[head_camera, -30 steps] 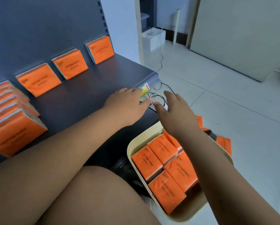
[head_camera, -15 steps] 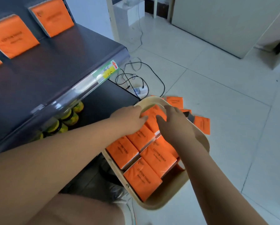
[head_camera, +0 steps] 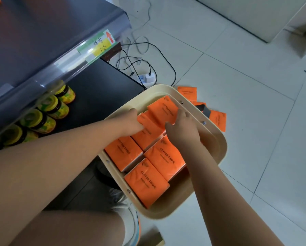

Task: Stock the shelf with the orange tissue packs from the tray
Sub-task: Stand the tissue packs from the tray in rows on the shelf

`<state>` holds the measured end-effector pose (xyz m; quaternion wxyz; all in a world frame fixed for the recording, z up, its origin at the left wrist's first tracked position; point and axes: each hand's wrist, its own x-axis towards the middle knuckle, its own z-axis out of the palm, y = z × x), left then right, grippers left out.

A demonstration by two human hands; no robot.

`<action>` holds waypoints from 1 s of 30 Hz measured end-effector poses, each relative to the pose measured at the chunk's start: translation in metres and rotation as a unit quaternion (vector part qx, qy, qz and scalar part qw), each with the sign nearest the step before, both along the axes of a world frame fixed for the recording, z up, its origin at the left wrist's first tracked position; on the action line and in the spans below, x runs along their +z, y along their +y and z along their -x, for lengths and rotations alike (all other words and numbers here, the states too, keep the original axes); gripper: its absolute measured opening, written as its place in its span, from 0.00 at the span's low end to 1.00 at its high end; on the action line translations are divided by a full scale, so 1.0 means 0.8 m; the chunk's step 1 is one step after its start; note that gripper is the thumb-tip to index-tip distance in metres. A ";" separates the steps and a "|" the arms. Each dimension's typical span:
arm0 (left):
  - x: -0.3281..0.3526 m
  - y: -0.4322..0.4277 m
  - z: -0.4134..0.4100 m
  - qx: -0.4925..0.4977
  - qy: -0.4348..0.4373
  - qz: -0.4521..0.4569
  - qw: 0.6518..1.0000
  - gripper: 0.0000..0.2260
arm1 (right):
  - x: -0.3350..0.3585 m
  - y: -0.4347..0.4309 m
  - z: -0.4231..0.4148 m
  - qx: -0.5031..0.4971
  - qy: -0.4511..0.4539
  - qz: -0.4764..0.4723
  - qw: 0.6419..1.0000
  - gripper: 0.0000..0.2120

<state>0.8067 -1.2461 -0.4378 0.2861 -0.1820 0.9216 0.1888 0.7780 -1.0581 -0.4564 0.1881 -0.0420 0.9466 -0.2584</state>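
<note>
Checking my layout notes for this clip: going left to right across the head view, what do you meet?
jars → price label → left hand → right hand → loose packs on the floor

Head cam, single view
Looks steeply down, close over the tray [head_camera: 177, 203]; shelf [head_camera: 51, 32] sits up at 10 o'clock.
</note>
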 end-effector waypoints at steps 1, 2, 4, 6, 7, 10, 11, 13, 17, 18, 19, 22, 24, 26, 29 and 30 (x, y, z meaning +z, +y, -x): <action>0.000 0.000 0.001 0.002 -0.002 -0.002 1.000 0.19 | -0.002 -0.001 0.001 -0.008 -0.002 0.003 1.000 0.26; -0.001 0.000 0.003 0.004 -0.001 0.000 1.000 0.21 | -0.005 -0.002 0.002 -0.015 -0.004 0.009 1.000 0.28; -0.004 0.001 0.004 0.012 0.004 0.002 1.000 0.25 | -0.010 -0.004 0.001 -0.033 -0.019 0.022 0.999 0.31; -0.011 0.004 0.004 0.025 0.008 -0.005 1.000 0.25 | -0.019 -0.005 0.001 -0.056 -0.036 0.041 0.997 0.30; -0.014 0.006 0.003 0.035 0.008 -0.016 0.999 0.24 | -0.021 -0.005 0.000 -0.066 -0.042 0.044 0.996 0.29; -0.025 0.008 0.002 0.052 0.016 -0.050 0.997 0.19 | -0.026 -0.001 0.001 -0.091 -0.028 0.053 0.994 0.29; -0.026 0.007 0.003 0.049 0.021 -0.057 0.997 0.17 | -0.028 0.000 0.000 -0.101 -0.019 0.060 0.993 0.29; -0.024 0.005 0.004 0.041 0.035 -0.066 0.996 0.15 | -0.028 0.003 -0.002 -0.118 -0.011 0.087 0.989 0.27; -0.017 0.000 0.007 0.054 0.072 -0.093 0.992 0.13 | -0.024 0.006 -0.009 -0.109 0.009 0.167 0.980 0.18; -0.016 0.000 0.008 0.057 0.076 -0.092 0.991 0.13 | -0.023 0.005 -0.010 -0.105 0.017 0.177 0.978 0.18; -0.015 0.000 0.009 0.058 0.072 -0.090 0.992 0.13 | -0.024 0.003 -0.011 -0.101 0.023 0.184 0.977 0.18; -0.011 0.004 0.009 0.047 0.027 -0.092 0.994 0.12 | -0.021 -0.002 -0.015 -0.091 0.037 0.203 0.974 0.19; -0.008 0.005 0.008 0.043 0.002 -0.099 0.994 0.13 | -0.021 -0.004 -0.017 -0.081 0.041 0.212 0.973 0.21; -0.002 0.003 0.008 0.053 -0.004 -0.109 0.993 0.14 | -0.017 -0.003 -0.019 -0.071 0.051 0.217 0.972 0.22; 0.015 -0.003 0.016 0.078 -0.002 -0.138 0.987 0.14 | -0.011 -0.001 -0.019 -0.075 0.068 0.231 0.968 0.21; 0.022 -0.006 0.019 0.084 -0.004 -0.150 0.985 0.14 | -0.007 -0.002 -0.019 -0.077 0.075 0.236 0.966 0.20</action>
